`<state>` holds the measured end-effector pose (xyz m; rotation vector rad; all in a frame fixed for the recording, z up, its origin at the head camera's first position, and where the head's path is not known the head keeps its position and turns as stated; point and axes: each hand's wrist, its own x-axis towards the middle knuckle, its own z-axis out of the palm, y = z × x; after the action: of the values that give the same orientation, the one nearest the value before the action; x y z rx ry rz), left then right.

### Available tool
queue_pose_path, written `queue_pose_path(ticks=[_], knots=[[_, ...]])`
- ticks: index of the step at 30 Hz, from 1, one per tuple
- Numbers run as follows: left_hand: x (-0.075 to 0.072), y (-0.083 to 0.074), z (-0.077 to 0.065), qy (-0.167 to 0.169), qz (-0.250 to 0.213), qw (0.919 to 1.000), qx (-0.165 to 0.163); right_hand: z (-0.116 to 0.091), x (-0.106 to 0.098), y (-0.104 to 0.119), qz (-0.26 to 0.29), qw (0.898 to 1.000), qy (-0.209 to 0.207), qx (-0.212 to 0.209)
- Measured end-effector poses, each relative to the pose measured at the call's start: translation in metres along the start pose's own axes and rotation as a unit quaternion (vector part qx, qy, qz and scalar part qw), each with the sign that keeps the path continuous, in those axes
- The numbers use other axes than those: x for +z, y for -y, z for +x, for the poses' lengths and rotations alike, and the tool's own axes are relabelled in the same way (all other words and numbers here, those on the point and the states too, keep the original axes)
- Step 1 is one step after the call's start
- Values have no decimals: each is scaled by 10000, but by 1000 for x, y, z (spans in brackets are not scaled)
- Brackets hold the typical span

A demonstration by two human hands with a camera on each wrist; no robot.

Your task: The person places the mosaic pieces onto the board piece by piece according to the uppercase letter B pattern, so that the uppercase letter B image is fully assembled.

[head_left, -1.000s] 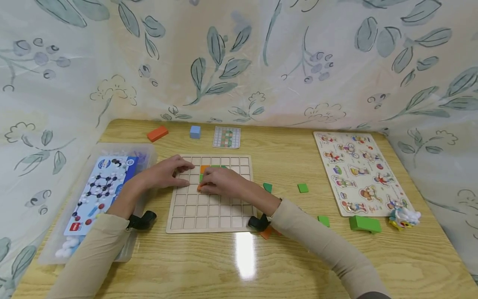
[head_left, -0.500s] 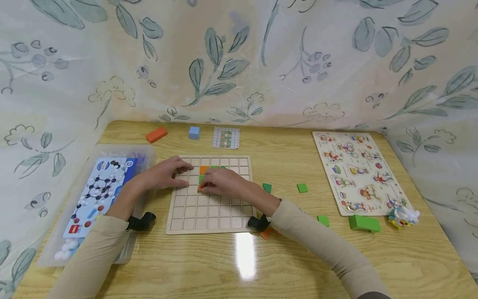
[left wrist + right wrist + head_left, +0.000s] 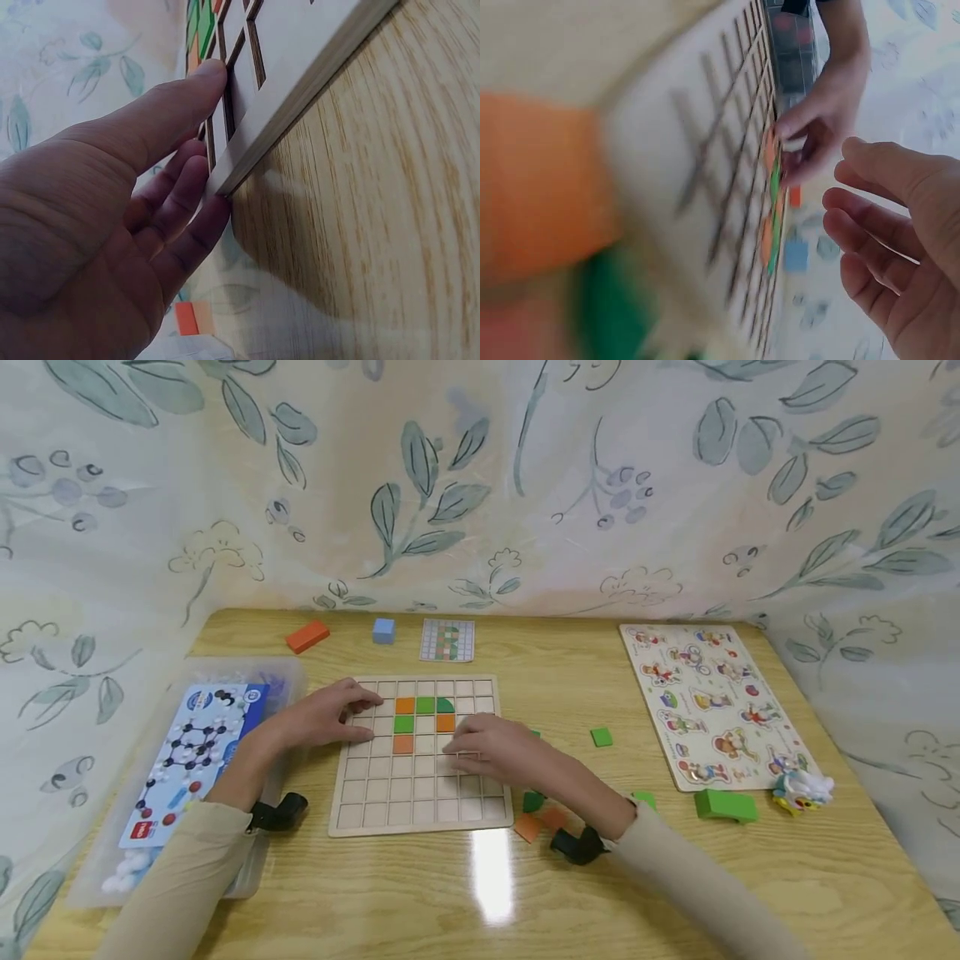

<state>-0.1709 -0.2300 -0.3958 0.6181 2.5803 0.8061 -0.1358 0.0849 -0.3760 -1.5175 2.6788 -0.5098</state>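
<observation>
A wooden grid board (image 3: pixel 420 810) lies on the table with orange and green tiles in its upper cells. My left hand (image 3: pixel 327 713) rests on the board's left edge, fingers and thumb spread; in the left wrist view the thumb (image 3: pixel 180 101) touches the top face. Over the board's right half hovers my right hand (image 3: pixel 495 747), fingers loosely bent and holding nothing, as the right wrist view also shows. Left of it sit an orange square tile (image 3: pixel 402 744), a green square tile (image 3: pixel 403 724) and a green quarter-round tile (image 3: pixel 446 705).
A small pattern card (image 3: pixel 447 640), a blue cube (image 3: pixel 383 631) and a red block (image 3: pixel 307 637) lie behind the board. Loose orange tiles (image 3: pixel 528 827) are at its right. A plastic box (image 3: pixel 243 868) stands left; a picture puzzle (image 3: pixel 712 710) and green block (image 3: pixel 726 806) are right.
My right hand has let go of the orange tile, now lying in a cell, and moved right, uncovering more tiles. The left hand stays at the board's edge. The head view has shifted slightly.
</observation>
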Motion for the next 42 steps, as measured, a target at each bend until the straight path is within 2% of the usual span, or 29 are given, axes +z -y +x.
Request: queue_pose_path(ticks=[4,7,10,13,19,24,28,33,42], knots=[[0,-1,-2,-12,57,10000,-21,-53,-5,-10,603,9958,-92,684],[-2,-1,-2,-48,76,10000,-32,-84,-7,-22,766,9898,-416,1128],[-4,-1,-3,-109,95,9999,-29,-106,-8,-32,843,9826,-803,1448],[-4,-1,-2,-132,103,9999,-8,-121,-7,-40,902,9768,-1021,1651],[-2,0,-1,-150,69,9999,3,-135,-6,-52,673,9734,-1208,1829],[0,0,-1,-193,106,9997,49,-140,-10,-67,477,9612,-1465,2289],[1,0,-1,-204,117,9997,69,-144,-9,-76,456,9527,-1454,2630],[1,-1,-1,-151,107,9998,18,-148,-3,-82,380,9503,-1456,2725],[4,2,-1,-119,128,9998,77,-154,1,-93,695,9411,-1323,3034]])
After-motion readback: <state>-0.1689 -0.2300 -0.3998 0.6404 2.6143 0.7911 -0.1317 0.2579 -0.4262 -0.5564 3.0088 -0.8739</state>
